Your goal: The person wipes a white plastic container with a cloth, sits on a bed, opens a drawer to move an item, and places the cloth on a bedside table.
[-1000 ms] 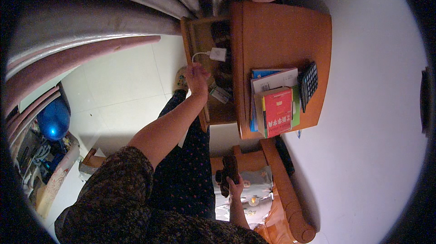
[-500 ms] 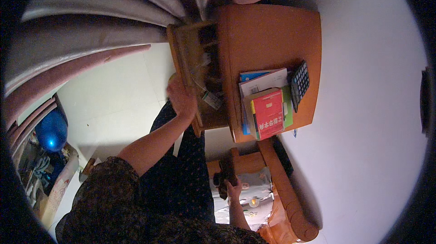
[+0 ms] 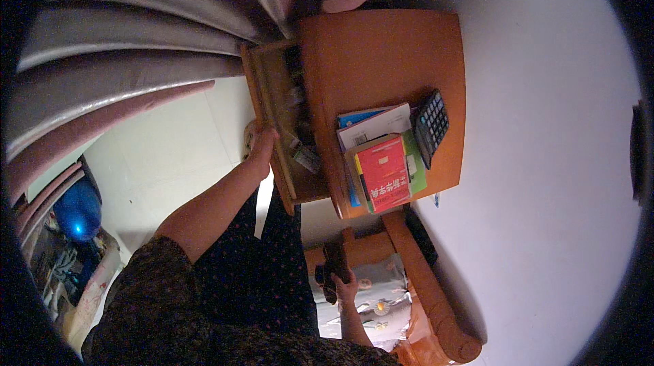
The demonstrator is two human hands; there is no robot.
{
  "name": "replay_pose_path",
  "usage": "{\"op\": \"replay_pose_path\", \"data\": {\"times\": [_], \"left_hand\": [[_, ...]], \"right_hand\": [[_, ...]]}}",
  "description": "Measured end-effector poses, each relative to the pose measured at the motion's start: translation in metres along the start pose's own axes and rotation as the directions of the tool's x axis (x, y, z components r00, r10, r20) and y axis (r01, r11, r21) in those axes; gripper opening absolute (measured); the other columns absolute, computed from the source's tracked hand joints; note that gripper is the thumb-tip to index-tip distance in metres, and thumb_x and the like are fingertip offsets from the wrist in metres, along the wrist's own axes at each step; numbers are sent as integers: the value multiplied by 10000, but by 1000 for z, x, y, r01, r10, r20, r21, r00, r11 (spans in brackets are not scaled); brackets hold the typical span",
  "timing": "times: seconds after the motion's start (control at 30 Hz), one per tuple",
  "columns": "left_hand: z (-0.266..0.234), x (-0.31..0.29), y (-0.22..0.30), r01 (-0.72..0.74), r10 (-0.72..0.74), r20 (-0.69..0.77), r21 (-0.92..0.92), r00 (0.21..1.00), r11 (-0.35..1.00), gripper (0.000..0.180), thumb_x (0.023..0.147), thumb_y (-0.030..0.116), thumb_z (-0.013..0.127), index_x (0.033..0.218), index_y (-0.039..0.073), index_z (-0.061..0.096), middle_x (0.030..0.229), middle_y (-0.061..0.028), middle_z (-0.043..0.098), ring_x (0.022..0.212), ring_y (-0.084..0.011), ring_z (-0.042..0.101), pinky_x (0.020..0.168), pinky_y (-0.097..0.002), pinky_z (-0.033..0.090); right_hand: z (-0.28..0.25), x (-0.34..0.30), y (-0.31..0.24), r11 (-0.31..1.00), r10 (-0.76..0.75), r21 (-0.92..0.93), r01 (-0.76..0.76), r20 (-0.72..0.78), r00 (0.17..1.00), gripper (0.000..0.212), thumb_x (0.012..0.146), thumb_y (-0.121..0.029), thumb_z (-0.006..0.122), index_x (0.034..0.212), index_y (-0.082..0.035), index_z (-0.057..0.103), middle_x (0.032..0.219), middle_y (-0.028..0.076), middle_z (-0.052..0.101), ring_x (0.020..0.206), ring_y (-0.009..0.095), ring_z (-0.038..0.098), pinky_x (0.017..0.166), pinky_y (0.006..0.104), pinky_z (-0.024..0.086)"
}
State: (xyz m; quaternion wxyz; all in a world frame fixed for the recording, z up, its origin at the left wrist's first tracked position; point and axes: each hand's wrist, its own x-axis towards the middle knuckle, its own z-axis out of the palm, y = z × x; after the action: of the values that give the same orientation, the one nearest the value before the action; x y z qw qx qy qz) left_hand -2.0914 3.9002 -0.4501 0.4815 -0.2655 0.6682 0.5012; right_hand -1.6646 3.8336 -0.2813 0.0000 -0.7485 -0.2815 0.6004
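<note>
A wooden cabinet (image 3: 381, 46) stands ahead with its drawer (image 3: 262, 66) pulled partly out. My left hand (image 3: 260, 151) is at the drawer's front panel, thumb side by the top edge; the fingers are mostly hidden behind it. Inside the drawer lie a small white-and-green packet (image 3: 305, 159) and other things too dark to name. On the cabinet top, a thick red book (image 3: 383, 172) rests over several thinner books (image 3: 375, 124), beside a black calculator (image 3: 432, 127). My right hand (image 3: 346, 289), lower down, is closed around a dark brown object (image 3: 335, 264) whose kind I cannot make out.
Grey-pink curtains (image 3: 136, 32) hang at the upper left beside the drawer. A wooden bed frame (image 3: 436, 298) with patterned light bedding (image 3: 385, 298) is at the lower right. A shiny blue balloon-like thing (image 3: 77, 209) lies far left. A pale wall (image 3: 545, 161) borders the right.
The view has shifted, so the cabinet sits further left. The drawer looks slightly further in. My left hand has turned on its front panel; my right hand still holds the dark object.
</note>
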Motion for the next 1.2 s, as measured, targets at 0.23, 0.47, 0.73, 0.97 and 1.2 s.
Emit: {"op": "replay_pose_path", "data": {"times": [0.23,0.47,0.73,0.97,1.2], "left_hand": [[-2,-9,13,73,-47,171,-151,984,986,425,828,344,478,1153,73,523,1091,-107,597,1008,-273,559,902,-404,432],[-9,-2,21,140,-85,242,-221,967,965,473,885,410,494,1206,63,510,1105,-81,610,1050,-243,563,904,-389,456],[-16,10,-41,102,-99,146,-11,984,995,593,878,462,566,1320,97,413,1250,-92,525,1126,-275,513,950,-438,446],[-5,-20,-71,195,-192,208,6,959,981,715,862,590,512,1394,150,327,1334,-90,451,1201,-270,455,980,-443,402],[7,-47,-33,269,-205,447,-85,871,959,869,815,780,310,1445,184,265,1426,-81,385,1259,-297,417,983,-488,399]], "right_hand": [[2,4,2,985,174,-2,-175,-88,981,532,739,-14,695,1240,-31,516,1096,88,628,945,209,618,830,345,508],[-8,12,18,999,-3,41,5,-46,999,546,747,-38,695,1259,-31,502,1096,95,626,953,210,615,824,352,508],[-9,22,24,998,-44,-38,40,-116,992,567,737,-81,742,1253,-34,510,1088,92,630,944,203,614,829,342,505],[-11,21,42,999,-47,-18,45,-113,992,574,720,-94,757,1245,-34,530,1097,94,634,957,205,611,849,330,493],[-19,22,55,992,120,38,-118,-72,990,546,726,-74,738,1229,-38,531,1095,94,630,962,195,608,834,328,490]]}}
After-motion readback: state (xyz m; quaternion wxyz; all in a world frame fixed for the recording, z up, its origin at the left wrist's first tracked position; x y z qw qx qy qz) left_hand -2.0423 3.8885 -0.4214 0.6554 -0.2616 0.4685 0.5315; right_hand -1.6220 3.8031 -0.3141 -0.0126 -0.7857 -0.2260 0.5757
